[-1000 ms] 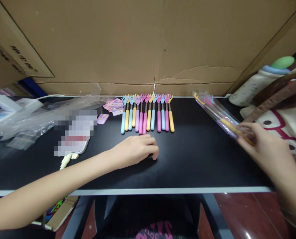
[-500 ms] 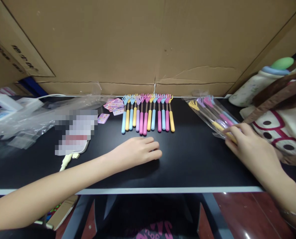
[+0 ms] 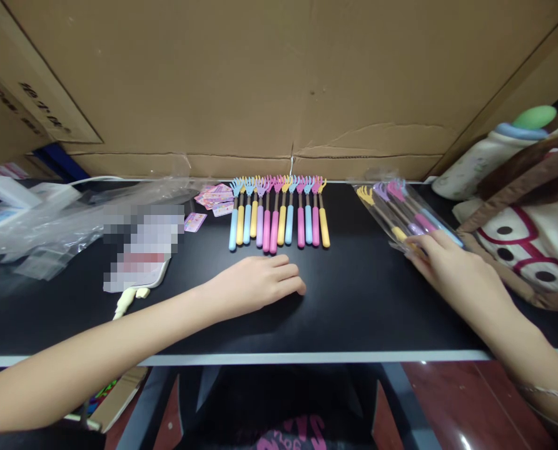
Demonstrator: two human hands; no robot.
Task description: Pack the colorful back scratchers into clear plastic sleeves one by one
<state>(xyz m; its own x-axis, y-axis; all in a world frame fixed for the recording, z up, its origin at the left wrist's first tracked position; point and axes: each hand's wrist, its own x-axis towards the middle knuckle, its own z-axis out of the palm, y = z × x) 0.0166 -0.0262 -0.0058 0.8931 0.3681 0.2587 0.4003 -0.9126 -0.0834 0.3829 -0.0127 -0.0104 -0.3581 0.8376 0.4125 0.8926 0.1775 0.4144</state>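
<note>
rightward, grip closed around packet

You face a black tabletop with a pale front edge, its back edge against large brown cardboard boxes. Below the front edge, reddish-brown floor shows at your right. Light is even and soft.

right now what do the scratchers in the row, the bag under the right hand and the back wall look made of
Scratchers in the row: seemingly matte pastel plastic grips and claw heads on dark stems, material unclear. Bag under the right hand: thin clear plastic film, glossy and crinkled. Back wall: brown corrugated cardboard, creased and torn.
</note>
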